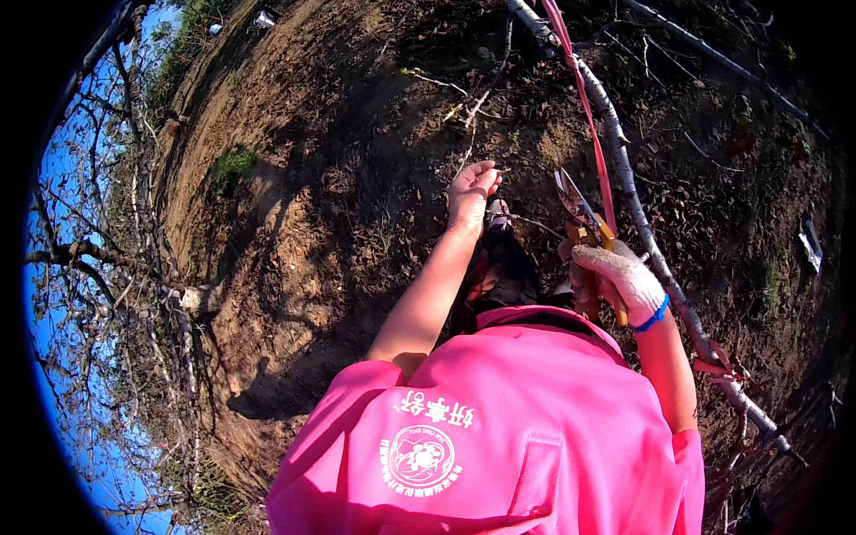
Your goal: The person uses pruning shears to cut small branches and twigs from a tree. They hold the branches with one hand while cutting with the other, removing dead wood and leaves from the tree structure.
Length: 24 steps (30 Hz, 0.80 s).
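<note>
My bare left hand (470, 200) is raised in front of me, fingers pinched together on a thin twig (504, 171) whose short end shows past the fingertips. A forked branch (472, 115) with a few small leaves extends upward just beyond this hand. In a white knit glove with a blue cuff, my right hand (625, 277) grips pruning shears (583, 208) by their yellow handles. The metal blades point up and away from me, and nothing is seen between them. Close to the right hand runs a long pale branch (618, 144), with a pink strap (590, 114) stretched along it.
Lower on the pale branch, a pink tie (715, 364) is wrapped around it. Another long branch (722, 57) crosses the upper right. Dry leaves and bare soil (287, 267) cover the slope. Bare trees (100, 267) stand at left. White litter (810, 246) lies at right.
</note>
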{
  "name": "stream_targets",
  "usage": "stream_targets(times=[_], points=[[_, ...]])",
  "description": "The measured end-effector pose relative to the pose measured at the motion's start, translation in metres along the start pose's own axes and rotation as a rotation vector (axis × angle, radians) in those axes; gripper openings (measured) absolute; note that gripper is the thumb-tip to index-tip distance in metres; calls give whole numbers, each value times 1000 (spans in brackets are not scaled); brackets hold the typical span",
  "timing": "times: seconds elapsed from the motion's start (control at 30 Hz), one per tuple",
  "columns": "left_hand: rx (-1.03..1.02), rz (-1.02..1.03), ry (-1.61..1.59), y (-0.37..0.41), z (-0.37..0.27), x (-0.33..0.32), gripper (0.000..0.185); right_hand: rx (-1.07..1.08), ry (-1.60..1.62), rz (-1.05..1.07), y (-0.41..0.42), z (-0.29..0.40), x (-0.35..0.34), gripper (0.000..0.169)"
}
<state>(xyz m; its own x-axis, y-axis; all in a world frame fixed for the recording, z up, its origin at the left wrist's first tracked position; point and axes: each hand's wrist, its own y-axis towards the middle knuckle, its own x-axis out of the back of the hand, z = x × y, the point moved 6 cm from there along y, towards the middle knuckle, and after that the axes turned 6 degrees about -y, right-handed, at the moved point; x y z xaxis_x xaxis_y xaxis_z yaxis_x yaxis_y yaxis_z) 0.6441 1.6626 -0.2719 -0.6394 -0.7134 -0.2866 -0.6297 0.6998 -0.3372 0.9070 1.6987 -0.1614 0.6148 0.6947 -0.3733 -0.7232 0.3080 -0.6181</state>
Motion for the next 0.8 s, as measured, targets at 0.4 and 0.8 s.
stream_targets(times=[0.4,0.8], points=[[-409,-49,658,35,-18,9,40,-30,-59,-44,-4,5,10,26],[-616,-148,911,8,-45,20,34,-112,-59,-173,38,-5,18,34]])
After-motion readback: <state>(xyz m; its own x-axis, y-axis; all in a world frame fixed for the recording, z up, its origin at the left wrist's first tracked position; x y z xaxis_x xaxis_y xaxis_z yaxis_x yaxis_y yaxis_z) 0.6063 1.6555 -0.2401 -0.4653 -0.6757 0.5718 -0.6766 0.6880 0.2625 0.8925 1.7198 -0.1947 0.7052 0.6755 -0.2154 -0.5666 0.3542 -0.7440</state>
